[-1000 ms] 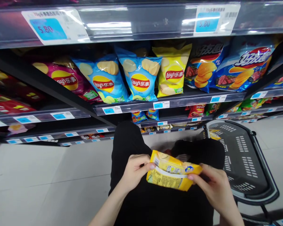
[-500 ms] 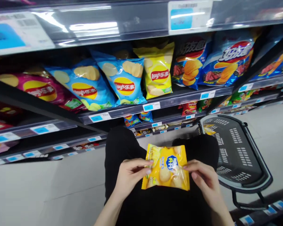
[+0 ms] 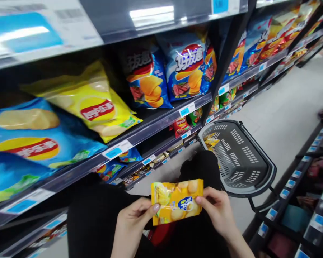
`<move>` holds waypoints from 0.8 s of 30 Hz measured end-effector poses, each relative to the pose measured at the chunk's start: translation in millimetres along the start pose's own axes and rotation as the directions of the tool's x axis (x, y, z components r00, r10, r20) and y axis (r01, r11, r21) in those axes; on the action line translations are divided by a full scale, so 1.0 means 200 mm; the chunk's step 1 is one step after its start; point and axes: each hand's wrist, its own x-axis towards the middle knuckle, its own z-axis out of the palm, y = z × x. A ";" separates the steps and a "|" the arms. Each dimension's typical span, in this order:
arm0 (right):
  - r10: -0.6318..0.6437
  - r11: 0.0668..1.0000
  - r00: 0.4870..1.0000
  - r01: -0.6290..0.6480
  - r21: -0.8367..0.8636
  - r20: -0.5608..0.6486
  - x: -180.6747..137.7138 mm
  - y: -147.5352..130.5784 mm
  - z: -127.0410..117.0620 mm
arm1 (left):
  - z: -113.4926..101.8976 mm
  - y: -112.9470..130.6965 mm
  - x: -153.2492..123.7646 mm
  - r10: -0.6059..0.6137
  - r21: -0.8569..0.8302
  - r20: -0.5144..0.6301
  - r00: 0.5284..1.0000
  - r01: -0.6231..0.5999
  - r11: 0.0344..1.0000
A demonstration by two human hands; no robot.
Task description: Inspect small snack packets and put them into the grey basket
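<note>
Pinching an apparently unopened yellow packet (image 3: 175, 202) by opposite ends with left hand (image 3: 133, 219) and right hand (image 3: 217, 210), holding it above the lap (image 3: 204, 236), outside the basket (image 3: 242, 166), with yellow packaging (image 3: 211, 141) already lying inside.

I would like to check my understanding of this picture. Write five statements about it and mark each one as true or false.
1. The left hand and the right hand both hold the yellow snack packet. True.
2. The dark grey shopping basket is at the person's right side. True.
3. That basket is empty. False: yellow packaging is visible inside it.
4. The yellow Lay's bag sits between a blue Lay's bag and the blue bags with beef pictures. True.
5. The left hand touches the shelf. False: it grips the packet's left end.
</note>
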 end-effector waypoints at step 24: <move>0.683 0.679 0.582 -0.729 0.088 -0.441 1.01 1.86 -0.74 | 0.42 -0.99 1.58 -0.350 0.947 -0.119 0.929 0.212 0.240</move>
